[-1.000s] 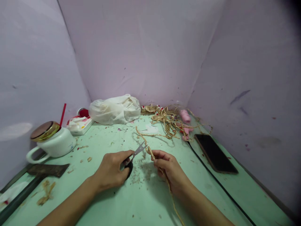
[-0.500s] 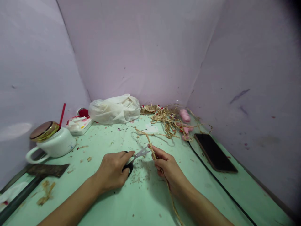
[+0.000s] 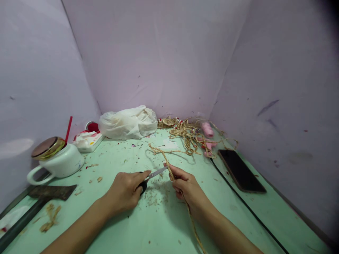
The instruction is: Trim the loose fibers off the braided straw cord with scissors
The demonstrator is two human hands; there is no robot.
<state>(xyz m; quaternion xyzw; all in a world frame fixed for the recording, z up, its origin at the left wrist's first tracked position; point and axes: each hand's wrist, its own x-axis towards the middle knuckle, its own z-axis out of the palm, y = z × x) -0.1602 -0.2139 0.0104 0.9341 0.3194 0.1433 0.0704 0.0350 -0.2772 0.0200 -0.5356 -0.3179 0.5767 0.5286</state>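
My left hand [image 3: 126,190] grips small scissors [image 3: 151,176] with black handles; the blades are closed and point right at the braided straw rope [image 3: 169,168]. My right hand [image 3: 186,186] pinches that rope between thumb and fingers. The rope runs from a loose end near the table's middle, through my right hand, and down past my wrist toward the bottom edge. The scissor tip touches or nearly touches the rope just above my right fingers.
On the green table [image 3: 159,225]: a white mug [image 3: 57,163] with a gold lid and red straw at left, a hatchet [image 3: 39,201], a white plastic bag [image 3: 129,123], a tangle of straw rope [image 3: 188,135], a pink thread spool [image 3: 207,129], a dark phone [image 3: 241,170], a black cable [image 3: 246,208].
The scissor blades were open a second ago and are now closed at the rope. My right hand has shifted slightly forward along the rope.
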